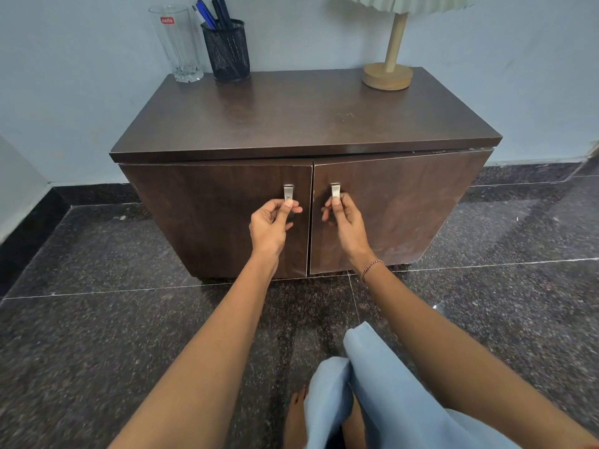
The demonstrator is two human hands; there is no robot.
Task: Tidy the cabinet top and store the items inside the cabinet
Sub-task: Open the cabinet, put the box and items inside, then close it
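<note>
A low dark-brown wooden cabinet [301, 124] stands against the wall with both doors closed. My left hand [270, 223] grips the metal handle [288, 191] of the left door. My right hand [345, 222] grips the metal handle [335, 189] of the right door. On the top, at the back left, stand a tall clear glass [176, 43] and a black mesh pen holder [227, 51] with several pens. A table lamp [387, 76] with a round wooden base and a pleated shade stands at the back right.
The cabinet sits on a dark speckled stone floor [113, 319] against a pale blue wall [308, 34]. My knees in light blue trousers [372, 384] and a bare foot are near the bottom of the view, close in front of the cabinet doors.
</note>
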